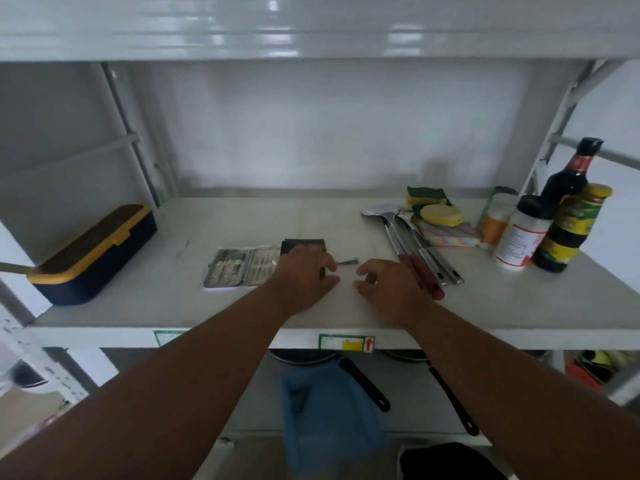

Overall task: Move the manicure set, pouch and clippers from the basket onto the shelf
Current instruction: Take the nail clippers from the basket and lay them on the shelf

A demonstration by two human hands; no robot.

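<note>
Both hands reach over the front edge of the white shelf (346,216), palms down, forearms coming in from 6 o'clock. Left hand (304,271) lies over the near part of the dark pouch (303,244), fingers loosely curled; whether they pinch the clippers (347,261) just at its fingertips cannot be told. Right hand (388,285) hovers or rests at 3 o'clock of the left one, a narrow strip of bare shelf between them, fingers relaxed and half-curled, holding nothing.

The clippers lie flat on the shelf between the two hands' fingertips. The pouch sits at 12 o'clock of the left hand, touching or just beside the manicure set (242,266), which lies open at 9 o'clock, small metal tools lined up in both halves.

Bare shelf runs from the pouch back to the rear wall, and between the manicure set and a dark box with a yellow lid (93,251), closed, at the far 9 o'clock end.

Just beside the right hand at 3 o'clock lie metal utensils (415,251), handles toward the front edge. Beyond them, at 2 o'clock, sit sponges (433,206), then bottles and jars (554,223) crowded in the right corner.
</note>
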